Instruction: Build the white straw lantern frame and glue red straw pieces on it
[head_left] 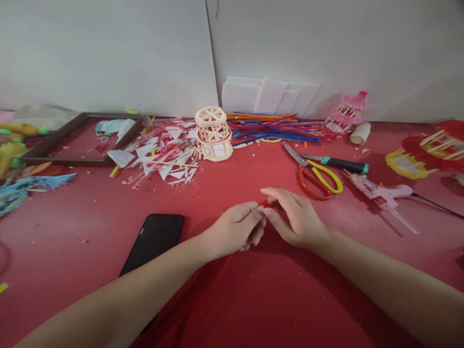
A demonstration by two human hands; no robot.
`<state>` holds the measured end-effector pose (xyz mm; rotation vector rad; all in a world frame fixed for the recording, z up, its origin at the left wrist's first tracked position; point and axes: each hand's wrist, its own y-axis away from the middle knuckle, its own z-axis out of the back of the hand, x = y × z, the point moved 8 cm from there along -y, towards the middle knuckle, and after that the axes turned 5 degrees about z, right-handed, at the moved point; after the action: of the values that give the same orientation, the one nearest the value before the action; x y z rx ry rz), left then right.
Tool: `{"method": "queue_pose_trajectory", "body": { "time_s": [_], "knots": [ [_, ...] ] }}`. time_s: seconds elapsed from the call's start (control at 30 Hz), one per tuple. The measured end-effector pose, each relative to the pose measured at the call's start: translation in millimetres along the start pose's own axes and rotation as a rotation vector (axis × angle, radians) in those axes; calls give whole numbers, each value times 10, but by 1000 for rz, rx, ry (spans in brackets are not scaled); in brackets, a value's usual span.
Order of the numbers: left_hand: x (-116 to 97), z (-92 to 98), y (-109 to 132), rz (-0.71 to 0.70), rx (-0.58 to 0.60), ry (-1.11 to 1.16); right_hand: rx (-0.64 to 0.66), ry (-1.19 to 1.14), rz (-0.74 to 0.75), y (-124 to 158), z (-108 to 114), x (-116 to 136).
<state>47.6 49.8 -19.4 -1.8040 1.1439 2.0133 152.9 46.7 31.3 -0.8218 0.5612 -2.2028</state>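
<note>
Most of the small red piece [266, 203] is hidden by the fingers around it, so its shape is hard to make out; it sits between the two hands, above the red tabletop [232, 188]. The left hand [237, 226], curled, pinches it between thumb and fingers. The right hand [297, 218] arches in from the other side, thumb and forefinger around the piece; whether they grip it cannot be told. The left forearm covers the lower end of a black smartphone [154, 241].
</note>
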Motion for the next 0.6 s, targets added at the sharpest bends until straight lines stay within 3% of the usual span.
{"method": "queue_pose_trajectory", "body": {
  "time_s": [0.27, 0.6],
  "knots": [
    [7, 61, -24, -18, -44, 170, -143, -158, -26, 21, 86, 25],
    [19, 60, -16, -40, -31, 294, -112, -296, -77, 27, 73, -4]
  ]
}}
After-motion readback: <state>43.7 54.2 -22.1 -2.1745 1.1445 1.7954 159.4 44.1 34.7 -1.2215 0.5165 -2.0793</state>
